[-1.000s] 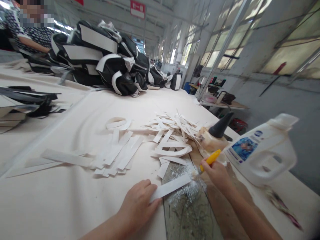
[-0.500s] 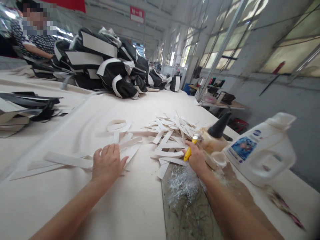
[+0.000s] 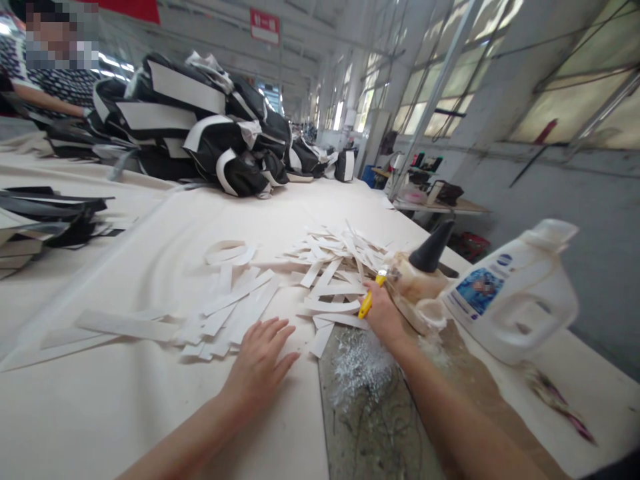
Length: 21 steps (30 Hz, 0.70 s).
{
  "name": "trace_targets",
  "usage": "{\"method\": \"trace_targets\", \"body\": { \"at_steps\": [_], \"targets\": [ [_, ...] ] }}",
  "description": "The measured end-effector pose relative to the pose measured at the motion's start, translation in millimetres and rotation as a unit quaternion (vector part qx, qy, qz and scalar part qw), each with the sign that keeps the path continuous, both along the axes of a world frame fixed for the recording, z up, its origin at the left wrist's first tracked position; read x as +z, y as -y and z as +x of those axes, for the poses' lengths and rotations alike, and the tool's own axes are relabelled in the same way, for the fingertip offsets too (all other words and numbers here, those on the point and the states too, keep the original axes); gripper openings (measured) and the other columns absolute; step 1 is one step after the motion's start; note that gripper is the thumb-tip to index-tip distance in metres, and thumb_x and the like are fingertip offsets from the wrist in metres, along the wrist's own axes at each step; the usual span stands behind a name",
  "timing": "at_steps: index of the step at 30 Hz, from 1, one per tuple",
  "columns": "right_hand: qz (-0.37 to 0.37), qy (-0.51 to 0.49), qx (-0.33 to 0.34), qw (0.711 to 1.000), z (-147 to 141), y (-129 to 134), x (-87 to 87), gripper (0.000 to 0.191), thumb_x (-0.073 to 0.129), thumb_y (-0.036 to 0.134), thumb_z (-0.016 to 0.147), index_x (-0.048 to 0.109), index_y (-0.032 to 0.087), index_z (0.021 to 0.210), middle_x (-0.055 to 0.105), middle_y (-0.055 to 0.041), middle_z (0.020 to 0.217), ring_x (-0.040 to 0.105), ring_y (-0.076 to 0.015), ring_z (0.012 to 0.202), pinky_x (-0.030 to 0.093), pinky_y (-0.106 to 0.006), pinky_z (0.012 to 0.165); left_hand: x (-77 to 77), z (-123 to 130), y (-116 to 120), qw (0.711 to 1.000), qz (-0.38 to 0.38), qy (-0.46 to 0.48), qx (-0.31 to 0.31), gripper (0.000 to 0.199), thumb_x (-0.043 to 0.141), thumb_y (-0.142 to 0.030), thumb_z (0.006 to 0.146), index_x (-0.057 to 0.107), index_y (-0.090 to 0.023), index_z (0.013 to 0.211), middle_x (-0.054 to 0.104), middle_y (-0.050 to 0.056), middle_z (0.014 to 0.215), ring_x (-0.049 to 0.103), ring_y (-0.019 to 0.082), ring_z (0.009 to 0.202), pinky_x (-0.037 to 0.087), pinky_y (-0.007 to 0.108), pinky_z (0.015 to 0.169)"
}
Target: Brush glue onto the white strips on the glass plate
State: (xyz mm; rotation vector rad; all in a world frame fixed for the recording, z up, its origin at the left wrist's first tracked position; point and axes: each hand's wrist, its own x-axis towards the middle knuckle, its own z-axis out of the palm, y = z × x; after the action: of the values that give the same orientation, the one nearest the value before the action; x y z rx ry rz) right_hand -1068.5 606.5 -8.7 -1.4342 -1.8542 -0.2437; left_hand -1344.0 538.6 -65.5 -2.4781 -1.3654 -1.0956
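Observation:
My left hand (image 3: 265,353) is over the pale cloth, fingers spread and holding nothing. Just beyond and to its left lies a loose fan of white strips (image 3: 227,320). My right hand (image 3: 385,313) is closed round a yellow-handled brush (image 3: 371,297) with a metal collar at its upper end; its bristles are hard to make out. Beside that hand, a larger heap of white strips (image 3: 335,263) spreads over the cloth. Below it lies a grey board (image 3: 370,427) smeared with white, glue-like stuff (image 3: 363,367). A stained container with a black cone (image 3: 433,247) stands just past the brush.
A white plastic jug (image 3: 515,300) stands at the right. Black and white sewn pieces (image 3: 200,127) are piled at the back, with dark strips (image 3: 55,220) at the left edge. Across the table is another person (image 3: 55,80). A side bench (image 3: 445,205) stands by the wall.
My left hand has moved right and nearer me, off the white strips, leaving them uncovered. My right hand still holds the brush by the strip heap. The view has shifted slightly.

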Motion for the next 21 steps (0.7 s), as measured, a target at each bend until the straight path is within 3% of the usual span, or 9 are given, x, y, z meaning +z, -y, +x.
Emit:
{"method": "trace_targets", "body": {
  "at_steps": [4, 9, 14, 17, 19, 21],
  "targets": [
    [0.018, -0.025, 0.024, 0.999, -8, 3, 4.4, 0.030, 0.036, 0.020, 0.082, 0.052, 0.013, 0.107, 0.056, -0.0087, 0.086, 0.057, -0.0202, 0.078, 0.048, -0.035, 0.075, 4.7, -1, 5, 0.999, 0.023, 0.038, -0.027, 0.028, 0.048, -0.029, 0.088, 0.049, -0.018, 0.114, 0.054, 0.012, 0.119, 0.049, 0.025, 0.110, 0.042, 0.046, 0.092],
    [0.043, -0.070, 0.067, 0.994, -10, 52, 9.9, 0.026, 0.041, 0.023, 0.086, 0.048, 0.018, 0.111, 0.053, -0.0040, 0.084, 0.055, -0.0157, 0.069, 0.048, -0.030, 0.067, 13.4, 7, 21, 0.993, -0.001, 0.096, -0.068, 0.042, 0.053, -0.036, 0.085, 0.042, -0.016, 0.120, 0.043, 0.015, 0.130, 0.043, 0.026, 0.119, 0.043, 0.043, 0.095],
    [-0.034, -0.160, 0.074, 0.984, 0, 92, -9.7, 0.023, 0.046, 0.028, 0.087, 0.049, 0.021, 0.109, 0.054, -0.0031, 0.087, 0.055, -0.0121, 0.057, 0.048, -0.023, 0.049, 7.2, 20, 35, 0.981, -0.078, 0.095, -0.147, 0.026, 0.050, -0.024, 0.086, 0.049, -0.017, 0.111, 0.060, 0.009, 0.107, 0.058, 0.019, 0.097, 0.051, 0.031, 0.083],
    [-0.058, -0.095, 0.065, 0.992, 22, 104, -8.2, 0.029, 0.043, 0.030, 0.089, 0.050, 0.021, 0.116, 0.058, -0.0068, 0.098, 0.061, -0.0171, 0.074, 0.052, -0.029, 0.064, 4.7, 21, 37, 0.980, -0.110, 0.079, -0.143, 0.026, 0.049, -0.019, 0.083, 0.053, -0.016, 0.109, 0.062, 0.009, 0.101, 0.060, 0.020, 0.091, 0.052, 0.031, 0.080],
    [-0.041, -0.016, 0.048, 0.998, 42, 108, 4.8, 0.033, 0.042, 0.031, 0.089, 0.050, 0.021, 0.120, 0.058, -0.0088, 0.108, 0.058, -0.0219, 0.095, 0.048, -0.035, 0.082, 4.4, 21, 37, 0.981, -0.122, 0.071, -0.129, 0.028, 0.048, -0.018, 0.082, 0.055, -0.015, 0.109, 0.062, 0.009, 0.100, 0.060, 0.021, 0.091, 0.052, 0.033, 0.080],
    [-0.004, 0.007, 0.009, 1.000, 64, 109, 23.2, 0.033, 0.043, 0.036, 0.088, 0.056, 0.019, 0.113, 0.060, -0.0092, 0.109, 0.055, -0.0240, 0.102, 0.044, -0.038, 0.088, 3.9, 21, 36, 0.980, -0.141, 0.066, -0.123, 0.029, 0.048, -0.019, 0.081, 0.056, -0.015, 0.109, 0.062, 0.009, 0.098, 0.060, 0.021, 0.089, 0.052, 0.033, 0.079]
  ]
}}
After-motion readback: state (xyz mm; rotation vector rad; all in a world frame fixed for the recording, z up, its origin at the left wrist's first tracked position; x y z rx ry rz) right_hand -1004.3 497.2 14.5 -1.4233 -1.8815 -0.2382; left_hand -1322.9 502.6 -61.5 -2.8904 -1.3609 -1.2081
